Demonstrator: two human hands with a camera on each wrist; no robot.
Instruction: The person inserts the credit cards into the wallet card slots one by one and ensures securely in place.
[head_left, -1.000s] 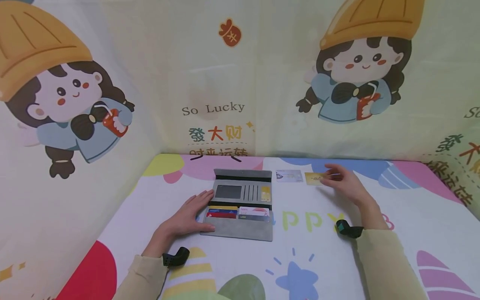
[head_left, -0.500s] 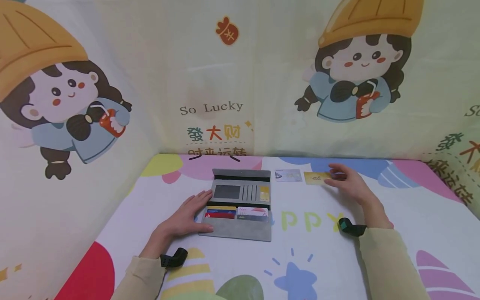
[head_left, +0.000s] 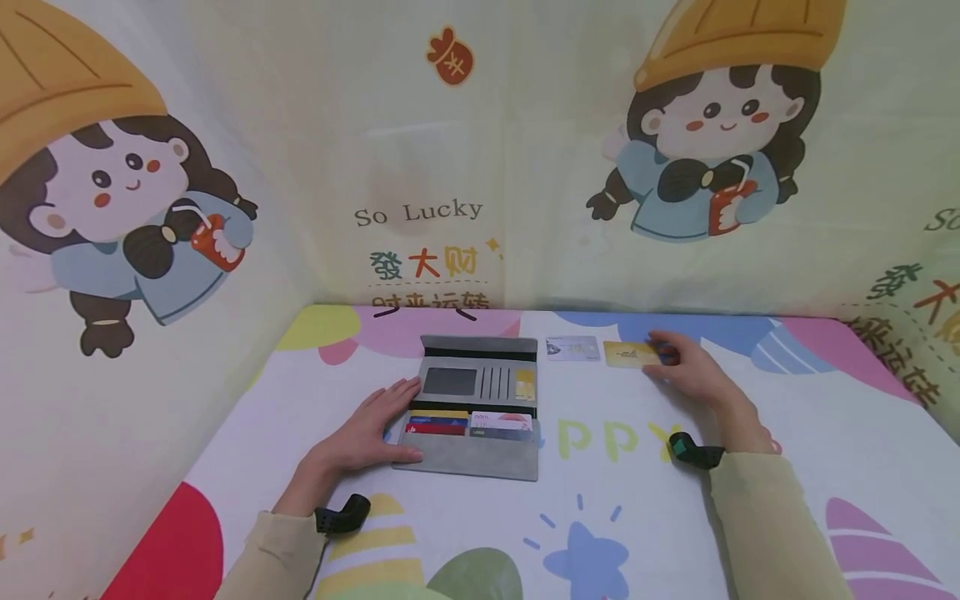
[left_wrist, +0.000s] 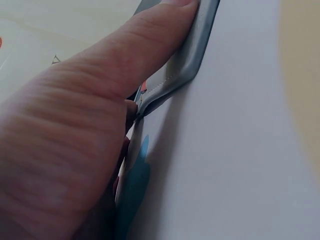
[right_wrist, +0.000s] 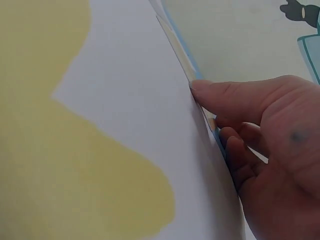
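A grey wallet (head_left: 468, 458) lies unfolded flat on the table, with several bank-style cards tucked in its pockets. My left hand (head_left: 363, 429) rests at its left side, fingers stretched along the edge and thumb lying straight on the lower flap; the left wrist view shows the thumb (left_wrist: 145, 45) on the wallet. To the wallet's right lie a silver card (head_left: 573, 348) and, beside it, a gold card (head_left: 624, 355). My right hand (head_left: 693, 367) pinches the gold card's right end, thumb (right_wrist: 215, 95) at the near edge and fingers curled at the far side, hiding that end.
A patterned cloth (head_left: 480, 525) covers the table, and a printed curtain (head_left: 420, 150) hangs right behind its back edge. A black wrist device (head_left: 343, 514) sits on the left wrist and another wrist device (head_left: 696, 451) on the right.
My right hand drew slightly right off the gold card's end, then came back left over it. The left hand and wallet stay put, while the head view drifts a little.
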